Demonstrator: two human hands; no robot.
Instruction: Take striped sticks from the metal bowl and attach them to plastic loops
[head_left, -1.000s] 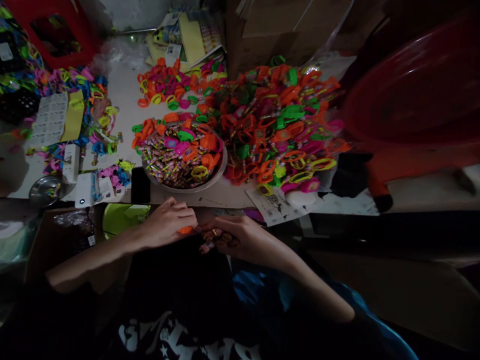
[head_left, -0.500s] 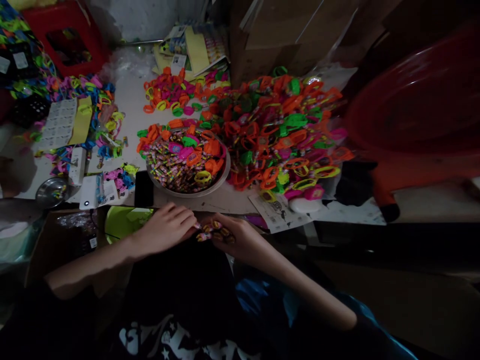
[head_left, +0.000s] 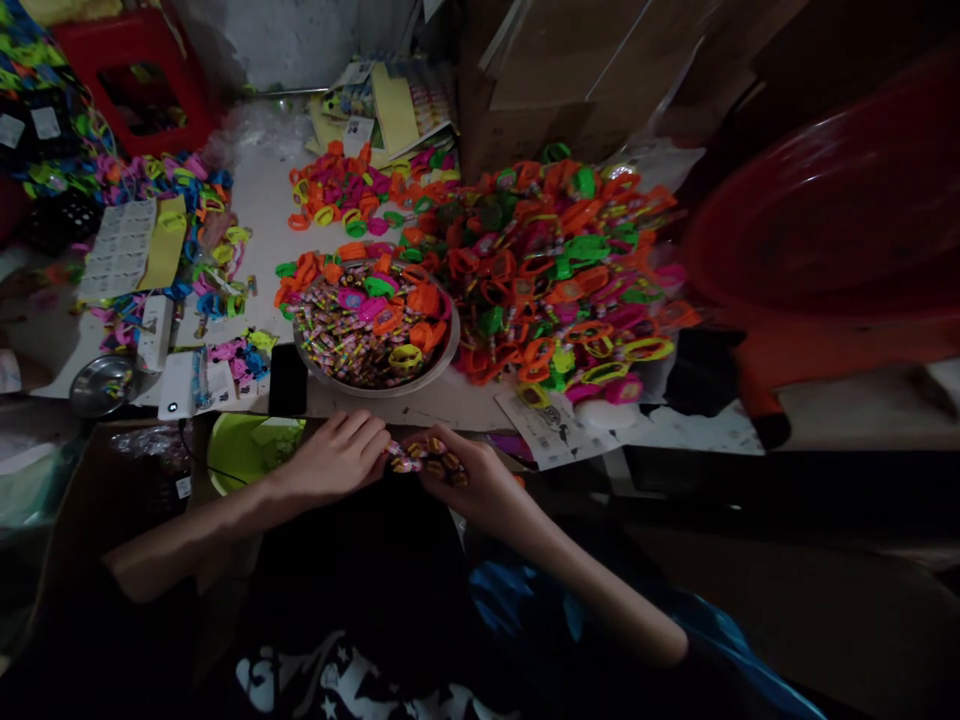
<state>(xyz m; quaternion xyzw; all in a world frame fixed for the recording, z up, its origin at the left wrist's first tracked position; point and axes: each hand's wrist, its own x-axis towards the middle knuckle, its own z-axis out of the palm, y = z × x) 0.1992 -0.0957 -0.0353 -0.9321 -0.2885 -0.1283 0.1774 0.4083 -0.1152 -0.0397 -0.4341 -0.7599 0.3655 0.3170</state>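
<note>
My left hand (head_left: 337, 460) and my right hand (head_left: 465, 485) meet just below the table's front edge. Both have their fingers curled. A small cluster of wrapped candies (head_left: 424, 457) sits between the fingertips, mostly in the right hand. What the left fingers pinch is hidden under them. Just beyond the hands stands a metal bowl (head_left: 442, 362) full of wrapped candy sticks, with some orange, pink and green plastic rings on top.
A big heap of neon plastic rings (head_left: 555, 260) covers the table to the right of the bowl. More rings (head_left: 187, 220) lie at the left with sticker sheets (head_left: 120, 248). A black phone (head_left: 287, 378), a small steel dish (head_left: 101, 382), a red basin (head_left: 832, 190) and cardboard boxes (head_left: 570, 70) surround them.
The orange piece seen at my left fingertips a second ago no longer shows. The hands have stayed together at the table edge, and the view has shifted slightly.
</note>
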